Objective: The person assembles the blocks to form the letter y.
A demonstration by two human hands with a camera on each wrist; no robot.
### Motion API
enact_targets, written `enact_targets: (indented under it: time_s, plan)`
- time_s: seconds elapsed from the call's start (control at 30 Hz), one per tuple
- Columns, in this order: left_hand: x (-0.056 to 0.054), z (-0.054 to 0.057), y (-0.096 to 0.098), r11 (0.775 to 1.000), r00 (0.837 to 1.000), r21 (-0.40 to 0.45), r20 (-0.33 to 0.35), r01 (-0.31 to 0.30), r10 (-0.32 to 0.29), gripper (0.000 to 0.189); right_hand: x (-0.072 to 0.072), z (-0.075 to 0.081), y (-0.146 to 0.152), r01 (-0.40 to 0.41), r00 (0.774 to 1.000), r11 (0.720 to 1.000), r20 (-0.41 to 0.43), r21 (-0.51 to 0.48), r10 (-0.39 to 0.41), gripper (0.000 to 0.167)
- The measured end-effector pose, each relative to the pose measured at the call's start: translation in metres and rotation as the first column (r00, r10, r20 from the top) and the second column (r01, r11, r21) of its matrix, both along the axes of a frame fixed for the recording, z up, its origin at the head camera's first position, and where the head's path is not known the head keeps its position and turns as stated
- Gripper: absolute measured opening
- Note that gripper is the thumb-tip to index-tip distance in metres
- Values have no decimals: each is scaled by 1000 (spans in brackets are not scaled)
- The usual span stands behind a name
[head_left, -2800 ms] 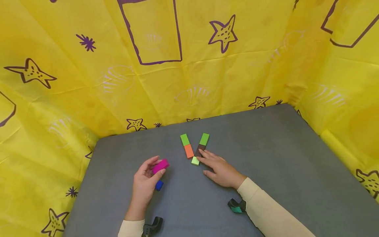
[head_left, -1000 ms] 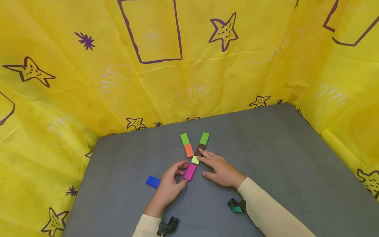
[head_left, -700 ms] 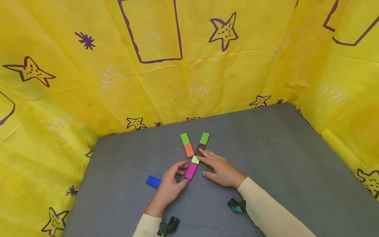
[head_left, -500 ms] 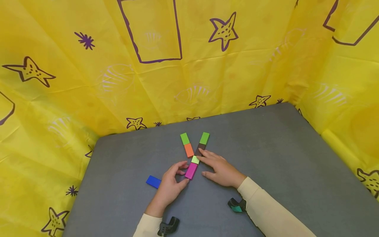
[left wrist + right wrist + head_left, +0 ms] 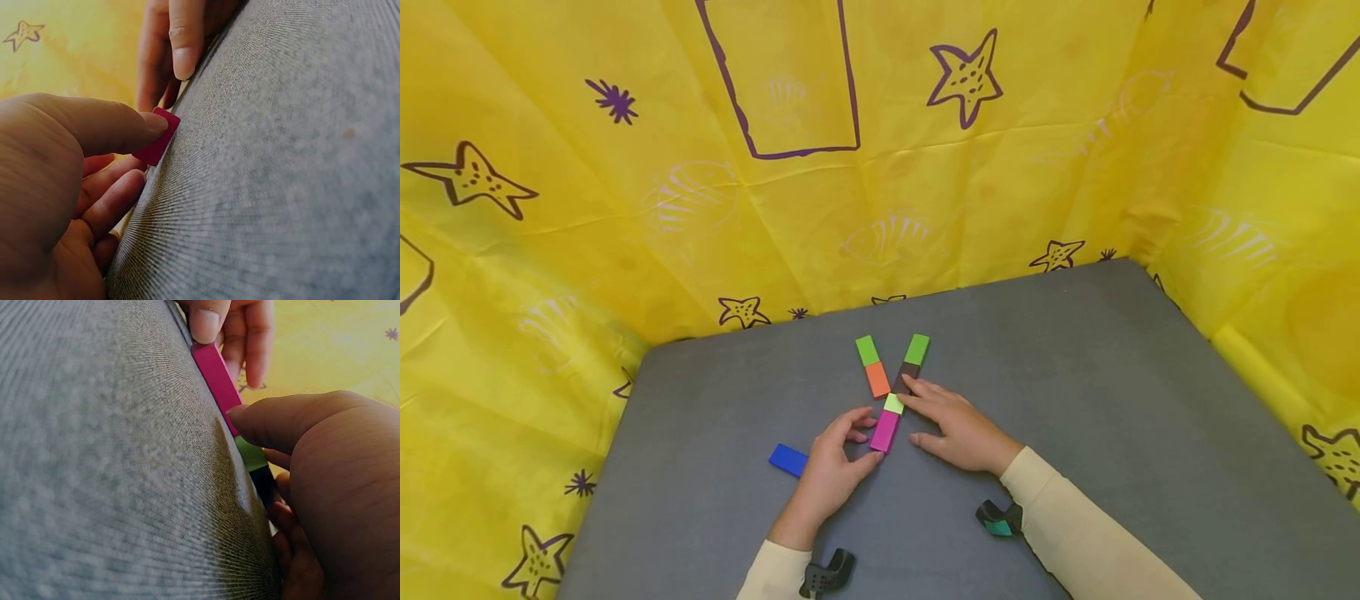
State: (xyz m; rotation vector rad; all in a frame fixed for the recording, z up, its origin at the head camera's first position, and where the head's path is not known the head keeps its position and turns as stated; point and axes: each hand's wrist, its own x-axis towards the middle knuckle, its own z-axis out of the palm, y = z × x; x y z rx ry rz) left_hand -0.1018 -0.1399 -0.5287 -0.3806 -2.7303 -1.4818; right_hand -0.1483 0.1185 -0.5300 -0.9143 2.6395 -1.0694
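On the grey table a magenta block (image 5: 884, 432) lies end to end with a small light green block (image 5: 893, 404), in line with a dark brown block (image 5: 906, 377) and a green block (image 5: 917, 349). My left hand (image 5: 832, 468) holds the magenta block, thumb at its near end and curled fingers along its left side. In the left wrist view the thumb presses that magenta end (image 5: 156, 140). My right hand (image 5: 958, 429) lies with relaxed fingers, its fingertips on the dark brown block and by the light green one, partly covering the brown.
An orange block (image 5: 877, 380) and another green block (image 5: 867, 350) form a second slanting arm to the left. A blue block (image 5: 787, 460) lies left of my left hand, partly hidden by it. Yellow patterned cloth (image 5: 805, 225) rises behind the grey table (image 5: 1075, 358).
My left hand has brought the magenta block rightward, down onto the table, and slid it slightly forward against the light green block. More of the blue block shows. The right hand has stayed nearly still.
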Motion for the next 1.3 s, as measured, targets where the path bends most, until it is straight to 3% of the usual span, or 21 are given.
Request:
enact_targets:
  time_s: [0.2,0.4,0.53,0.67,0.9,1.0,1.3]
  plan:
    - [1,1,0,994,1000,104,23,-20,18,54,0,1,0,2,1000,1000,0,-3,-2,67]
    - [0,3,-3,968,1000,251,10,-14,12,40,-1,2,-1,6,1000,1000,4,7,-6,68]
    - [-1,5,-7,929,1000,369,-1,29,-31,37,-1,2,-1,4,1000,1000,7,7,-4,68]
    - [0,10,-11,896,996,436,-24,87,-85,55,-2,1,-1,-7,1000,1000,7,1,7,68]
    - [-1,22,-19,768,973,606,-42,205,-226,88,-2,-1,0,-7,1000,1000,17,11,7,69]
    - [0,27,-23,737,967,638,-54,225,-249,91,-1,-1,0,-8,1000,1000,26,18,8,69]
    - [-2,41,-45,766,969,595,-114,243,-219,88,0,0,1,1,1000,1000,26,12,-1,68]
